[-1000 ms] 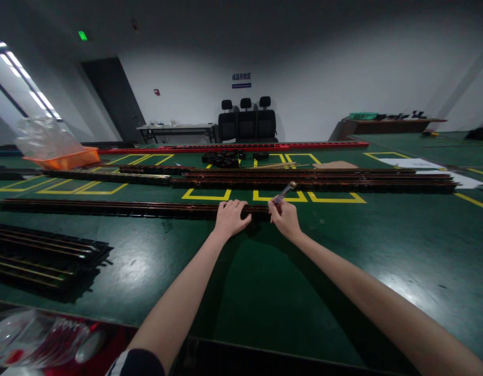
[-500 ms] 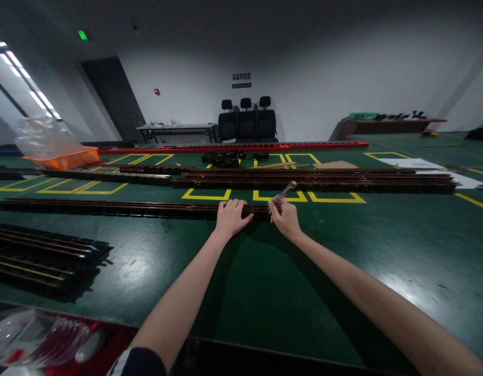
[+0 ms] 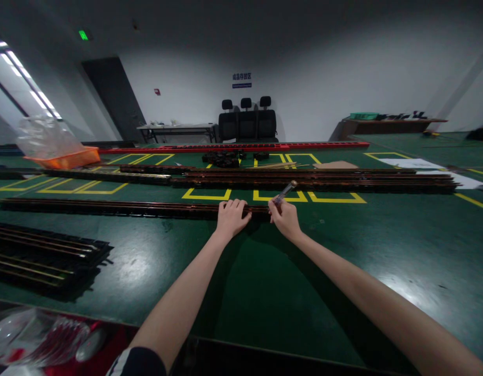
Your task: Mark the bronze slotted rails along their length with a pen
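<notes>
A long black strip with copper-coloured rods (image 3: 119,208) lies across the green table, its right end between my hands. My left hand (image 3: 232,216) grips this strip near that end, fingers over the top and thumb to the right. In my right hand (image 3: 285,218), closed fingers hold a slim pen-like tool with a clear barrel (image 3: 283,192), tilted up to the right. The tool's lower tip is hidden behind the fingers, at the strip's right end.
Behind the strip lies a stack of similar black strips (image 3: 327,180). More strips (image 3: 41,256) lie at left front. An orange tray (image 3: 79,157) with plastic bags stands at far left. White papers (image 3: 411,163) lie at right, and a long red strip (image 3: 304,145) spans the back.
The left thumb has drawn in slightly toward the fingers. Both hands otherwise keep their places, and the tool stays at the strip's right end.
</notes>
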Demonstrator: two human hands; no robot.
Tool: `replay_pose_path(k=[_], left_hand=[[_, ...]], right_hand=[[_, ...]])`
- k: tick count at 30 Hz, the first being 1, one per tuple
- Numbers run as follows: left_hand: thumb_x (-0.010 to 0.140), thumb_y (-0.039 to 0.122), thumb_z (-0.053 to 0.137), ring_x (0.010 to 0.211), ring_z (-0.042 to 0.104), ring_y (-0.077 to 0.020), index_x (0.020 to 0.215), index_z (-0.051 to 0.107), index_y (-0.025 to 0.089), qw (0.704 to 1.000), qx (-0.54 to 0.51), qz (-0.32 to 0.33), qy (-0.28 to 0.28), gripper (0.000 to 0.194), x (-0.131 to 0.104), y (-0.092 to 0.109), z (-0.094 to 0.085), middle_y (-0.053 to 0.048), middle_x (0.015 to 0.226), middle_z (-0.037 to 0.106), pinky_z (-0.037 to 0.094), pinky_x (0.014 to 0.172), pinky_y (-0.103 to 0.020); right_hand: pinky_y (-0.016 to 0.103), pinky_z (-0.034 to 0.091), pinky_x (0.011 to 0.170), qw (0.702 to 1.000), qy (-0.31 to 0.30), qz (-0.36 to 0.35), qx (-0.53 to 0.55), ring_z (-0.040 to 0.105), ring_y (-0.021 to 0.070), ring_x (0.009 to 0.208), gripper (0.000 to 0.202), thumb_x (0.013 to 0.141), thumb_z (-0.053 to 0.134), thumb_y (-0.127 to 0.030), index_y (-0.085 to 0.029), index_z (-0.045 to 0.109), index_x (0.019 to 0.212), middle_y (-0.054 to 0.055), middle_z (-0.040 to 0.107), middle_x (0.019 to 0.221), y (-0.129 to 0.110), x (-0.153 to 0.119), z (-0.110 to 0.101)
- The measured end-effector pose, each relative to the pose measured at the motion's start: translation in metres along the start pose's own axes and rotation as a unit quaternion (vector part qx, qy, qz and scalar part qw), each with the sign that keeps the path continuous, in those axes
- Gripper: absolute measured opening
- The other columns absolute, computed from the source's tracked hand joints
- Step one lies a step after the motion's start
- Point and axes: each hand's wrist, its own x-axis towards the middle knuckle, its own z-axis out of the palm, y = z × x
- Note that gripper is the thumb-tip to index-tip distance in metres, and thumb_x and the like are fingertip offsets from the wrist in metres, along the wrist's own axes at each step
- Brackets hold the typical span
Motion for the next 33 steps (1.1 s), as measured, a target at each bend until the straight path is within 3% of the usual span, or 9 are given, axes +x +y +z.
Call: replay_pose_path(k=[20,33], left_hand=[[0.088,0.037,0.045,0.104,0.057,-0.0263,0.109,0.060,0.019,1.000,-0.008,0.002,0.000,0.032,0.0002,0.0003,-0.0001,-0.009,0.111,0.066,0.036,0.093,-0.043],[0.085,0.032,0.048,0.102,0.057,-0.0253,0.104,0.061,0.021,0.999,-0.012,-0.001,0.033,0.025,-0.0008,-0.0013,0.0024,-0.008,0.108,0.067,0.036,0.093,-0.043]], right_hand=[[0.028,0.045,0.042,0.999,-0.019,0.001,0.026,0.055,0.0158,0.045,0.041,0.090,0.041,-0.055,-0.020,0.050,0.070,0.004,0.057,0.059,-0.0020,-0.0004,-0.0012],[0.029,0.046,0.046,1.000,-0.026,0.005,-0.002,0.059,0.0184,0.050,0.034,0.090,0.043,-0.045,-0.019,0.053,0.071,0.007,0.062,0.061,0.0019,-0.0004,-0.0003]])
